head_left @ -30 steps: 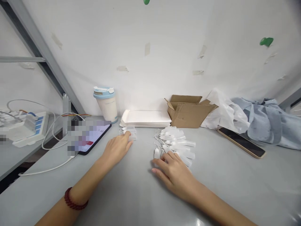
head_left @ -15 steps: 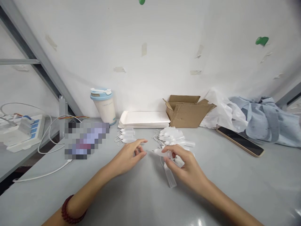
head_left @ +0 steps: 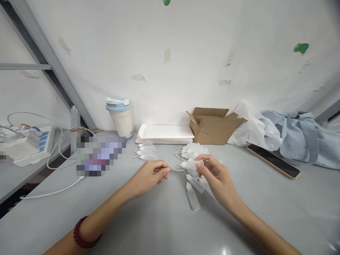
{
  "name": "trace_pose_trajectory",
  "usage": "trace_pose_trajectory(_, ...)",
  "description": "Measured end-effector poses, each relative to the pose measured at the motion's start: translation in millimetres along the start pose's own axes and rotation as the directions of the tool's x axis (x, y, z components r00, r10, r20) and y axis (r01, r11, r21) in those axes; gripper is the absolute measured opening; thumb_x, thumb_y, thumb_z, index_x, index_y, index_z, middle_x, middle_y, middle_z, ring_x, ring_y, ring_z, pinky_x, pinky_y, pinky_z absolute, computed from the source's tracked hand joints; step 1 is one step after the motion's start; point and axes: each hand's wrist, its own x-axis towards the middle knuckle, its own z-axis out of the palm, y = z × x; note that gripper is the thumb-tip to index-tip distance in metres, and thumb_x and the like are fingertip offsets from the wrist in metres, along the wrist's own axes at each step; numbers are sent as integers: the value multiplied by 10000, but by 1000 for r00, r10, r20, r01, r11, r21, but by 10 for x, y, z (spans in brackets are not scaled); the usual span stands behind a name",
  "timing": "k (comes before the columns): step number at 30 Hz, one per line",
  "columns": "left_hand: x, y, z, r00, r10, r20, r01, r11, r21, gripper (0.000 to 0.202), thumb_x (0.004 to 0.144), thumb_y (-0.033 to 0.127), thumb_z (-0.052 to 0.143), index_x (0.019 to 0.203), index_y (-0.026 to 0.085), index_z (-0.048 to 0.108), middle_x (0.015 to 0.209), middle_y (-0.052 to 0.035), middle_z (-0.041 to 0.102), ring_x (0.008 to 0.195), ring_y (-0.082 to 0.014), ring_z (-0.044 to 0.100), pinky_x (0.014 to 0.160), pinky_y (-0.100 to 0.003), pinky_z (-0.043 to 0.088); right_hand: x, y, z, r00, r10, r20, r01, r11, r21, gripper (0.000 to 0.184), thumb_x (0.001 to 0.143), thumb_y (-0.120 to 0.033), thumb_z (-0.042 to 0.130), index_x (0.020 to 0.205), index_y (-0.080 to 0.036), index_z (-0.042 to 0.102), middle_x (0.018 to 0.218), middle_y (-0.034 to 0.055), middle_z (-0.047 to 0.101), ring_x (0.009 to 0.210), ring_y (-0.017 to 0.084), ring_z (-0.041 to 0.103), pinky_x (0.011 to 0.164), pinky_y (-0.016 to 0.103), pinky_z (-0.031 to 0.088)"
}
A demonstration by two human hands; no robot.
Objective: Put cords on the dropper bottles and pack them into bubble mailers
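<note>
A small translucent needle-tip squeeze bottle (head_left: 190, 164) lies sideways in my right hand (head_left: 212, 173), held between thumb and fingers. Its thin needle points left. My left hand (head_left: 155, 173) pinches the end of the white cap strap (head_left: 176, 169), which curves back toward the bottle; the tip itself is mostly hidden by the fingers. Beneath and around my right hand is a loose pile of similar bottles (head_left: 190, 150). One bottle (head_left: 193, 198) lies at the near edge of this pile. Several more bottles (head_left: 147, 152) lie in a neat column beyond my left hand.
A stack of white envelopes (head_left: 167, 132) and an open cardboard box (head_left: 219, 129) stand by the wall. At left are a blue-lidded cup (head_left: 122, 120), a pixelated device (head_left: 103, 156) and a cable (head_left: 57, 194). A phone (head_left: 275, 163), plastic bag (head_left: 259, 127) and blue cloth bag (head_left: 302, 138) lie right.
My left hand has closed from open fingers into a pinch on the cap strap. My right hand has lifted the bottle slightly up and to the right. The view has shifted slightly.
</note>
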Motion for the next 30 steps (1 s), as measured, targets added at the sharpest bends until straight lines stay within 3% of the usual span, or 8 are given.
trace_pose_trajectory(7,-14,32,13,1000,11,18,-11,1000,-17,243,817,378,509,837,172,637,721,-7,586,632,-128,525,608,-232,439,-13,-13,10,998,14,60,-16,999,42,220,873,-402,454,886,-211,562,590,-35,500,610,143,525,525,246,353)
trace_pose_trajectory(17,-32,49,6,998,53,-38,-49,992,113,316,882,381,415,785,166,626,711,-10,593,629,-133,529,593,-238,413,-10,2,8,997,32,68,-37,997,74,226,870,-416,461,903,-215,558,597,-39,504,621,142,517,551,249,349)
trace_pose_trajectory(22,-27,65,38,993,118,11,-118,970,213,314,896,328,404,776,162,641,724,-9,600,623,-124,524,586,-229,399,-22,-5,34,992,51,116,-62,993,96,259,871,-440,453,911,-207,559,604,-30,515,611,140,494,578,263,361)
trace_pose_trajectory(30,-44,76,38,991,133,31,-136,958,253,308,905,285,403,863,157,679,733,-8,607,630,-115,527,589,-219,399,-37,-53,44,980,110,168,-133,982,132,273,863,-452,468,924,-203,564,607,-32,516,593,125,452,549,246,314)
